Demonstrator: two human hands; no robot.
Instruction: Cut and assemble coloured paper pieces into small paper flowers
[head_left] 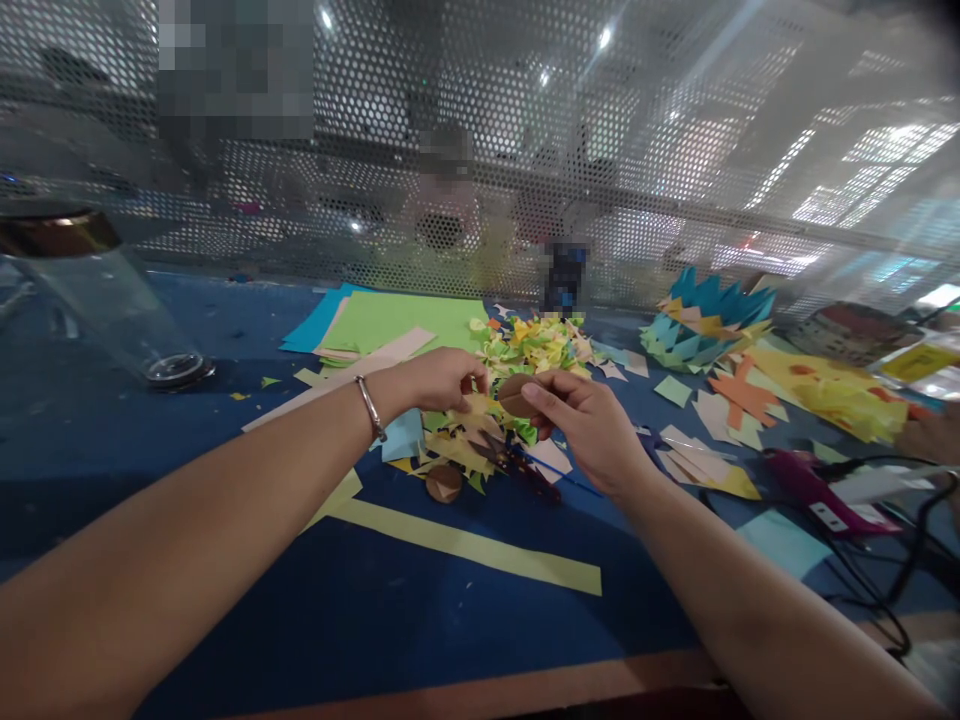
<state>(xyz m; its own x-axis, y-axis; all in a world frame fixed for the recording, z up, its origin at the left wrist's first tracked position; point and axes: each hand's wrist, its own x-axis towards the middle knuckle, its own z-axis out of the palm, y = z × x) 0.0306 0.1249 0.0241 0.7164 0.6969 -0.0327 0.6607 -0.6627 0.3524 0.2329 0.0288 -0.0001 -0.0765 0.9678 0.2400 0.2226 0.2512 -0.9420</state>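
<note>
Between the fingers and thumb of my right hand (574, 405) is a round brown disc (516, 396), held up over the paper scraps. My left hand (448, 378), with a silver bangle at the wrist, is just left of it with curled fingers; whether it pinches a scrap I cannot make out. Under both hands spreads a heap of cut yellow and green paper scraps (536, 345). Scissors (499, 452) with dark handles lie among the pieces. A second brown disc (444, 483) rests on the blue table, a small pale scrap on top.
A long pale yellow strip (472, 545) lies nearest me. Green paper sheets (405, 322) are stacked behind. At left stands a clear bottle (124, 300). A blue paper crown (709, 315), a magenta glue gun (814, 495) with cables and another person's hand (930, 435) are at right.
</note>
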